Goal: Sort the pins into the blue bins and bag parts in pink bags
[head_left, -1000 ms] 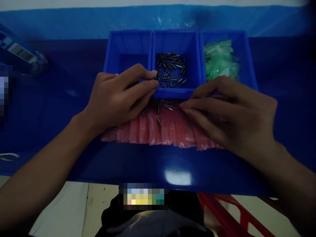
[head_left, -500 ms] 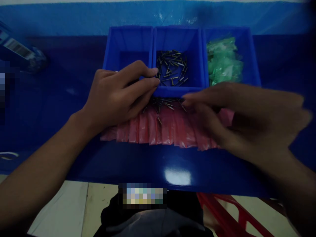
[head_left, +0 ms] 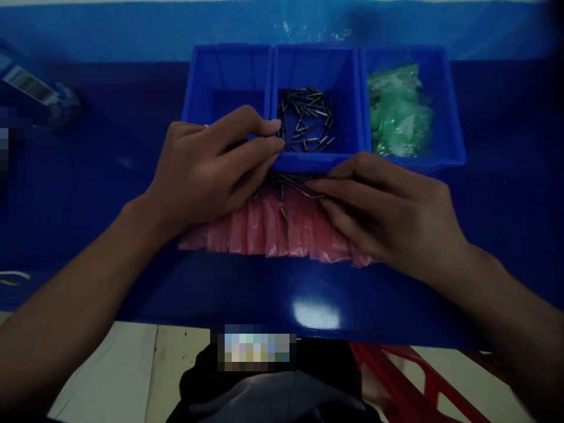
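My left hand [head_left: 211,167] lies with bent fingers over the front left corner of the middle blue bin [head_left: 317,161], gripping its rim; the thumb is hidden. That bin holds loose blind rivets [head_left: 308,108]. In front of it, more rivets [head_left: 282,187] lie in a small pile on a row of pink plastic bags [head_left: 299,232]. My right hand [head_left: 388,205] is at the right side of this pile, fingertips pinched together on a rivet [head_left: 316,195], partly covered by the fingers. A single rivet [head_left: 283,214] rests lower down on the bags.
To the left stands another blue bin [head_left: 233,70], partly behind my left hand. The right blue bin [head_left: 456,135] contains green plastic bags [head_left: 400,114]. A blue package with a barcode [head_left: 30,85] is at the far left. A red stool [head_left: 396,376] shows below the table's front edge.
My right hand has moved left and turned, its fingertips now among the rivets on the pink bags. My left hand stays where it was.
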The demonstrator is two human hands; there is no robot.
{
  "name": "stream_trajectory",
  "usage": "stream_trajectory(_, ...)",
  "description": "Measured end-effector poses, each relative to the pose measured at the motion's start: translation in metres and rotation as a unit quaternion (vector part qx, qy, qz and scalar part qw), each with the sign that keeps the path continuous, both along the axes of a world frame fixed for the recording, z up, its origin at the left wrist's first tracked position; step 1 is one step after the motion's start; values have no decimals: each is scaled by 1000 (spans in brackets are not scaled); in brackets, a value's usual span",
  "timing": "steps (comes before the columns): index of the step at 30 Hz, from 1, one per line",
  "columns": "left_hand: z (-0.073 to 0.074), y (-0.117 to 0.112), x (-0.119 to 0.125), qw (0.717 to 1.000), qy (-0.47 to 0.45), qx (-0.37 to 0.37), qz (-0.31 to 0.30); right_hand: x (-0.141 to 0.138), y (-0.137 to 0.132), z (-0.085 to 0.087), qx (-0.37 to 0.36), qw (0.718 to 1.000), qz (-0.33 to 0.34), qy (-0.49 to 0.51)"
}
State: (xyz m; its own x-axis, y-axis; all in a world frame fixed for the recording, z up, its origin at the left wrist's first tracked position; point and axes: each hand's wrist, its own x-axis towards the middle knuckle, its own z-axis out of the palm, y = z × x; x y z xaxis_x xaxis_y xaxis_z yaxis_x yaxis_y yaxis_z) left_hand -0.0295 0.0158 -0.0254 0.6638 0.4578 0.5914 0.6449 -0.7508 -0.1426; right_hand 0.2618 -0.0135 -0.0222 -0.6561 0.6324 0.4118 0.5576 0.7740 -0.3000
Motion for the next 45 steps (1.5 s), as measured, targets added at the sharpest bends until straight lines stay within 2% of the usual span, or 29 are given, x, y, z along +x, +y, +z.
stream_trajectory(3, 1, 1, 1, 1000, -10, 3, -12, -3, -1, 8, -15, 999, -38, 27)
stream_trajectory(6, 0, 1, 1, 1000, -10, 9, -10, -5, -4, 15, -43, 992, -60, 102)
stream_trajectory(8, 0, 1, 0, 1000, -5, 14, -6, -6, -6, 18, -82, 981, -74, 162)
stream_trajectory(11, 0, 0, -1, 1000, 1, 12, -6, -8, -9, 18, -139, 953, -134, 232)
stream_trajectory(13, 0, -1, -1, 1000, -3, 3, -3, -9, -9, 18, -167, 943, -121, 261)
stream_trajectory(15, 0, 0, 0, 1000, -5, -3, -3, -9, -8, 18, -194, 941, -72, 267)
stream_trajectory(18, 0, 1, 2, 1000, -4, 4, -9, -7, -7, 18, -193, 949, -56, 242)
stream_trajectory(20, 1, 1, 2, 1000, -9, 4, -15, -5, -5, 15, -135, 972, -38, 188)
stream_trajectory(22, 1, 0, 2, 1000, -12, 0, -18, -3, -4, 9, -43, 994, 6, 103)
stream_trajectory(24, 1, -1, 1, 1000, -8, 0, -15, -2, -1, 2, 7, 999, 42, 12)
stream_trajectory(27, 2, -1, 0, 1000, -2, 6, -16, 0, 1, -6, -4, 997, 63, -48)
stream_trajectory(32, 0, 1, 1, 999, -10, 22, -21, 2, 1, -4, -26, 998, 60, -18)
stream_trajectory(37, 0, 1, 2, 999, -20, 7, -24, -1, -2, -3, -34, 998, 40, -25)
stream_trajectory(40, 1, 1, 1, 999, -13, 13, -30, -3, -1, -5, -37, 996, 65, -48)
stream_trajectory(45, 1, 0, 0, 1000, -8, 0, -17, -3, 0, -4, -48, 995, 85, -23)
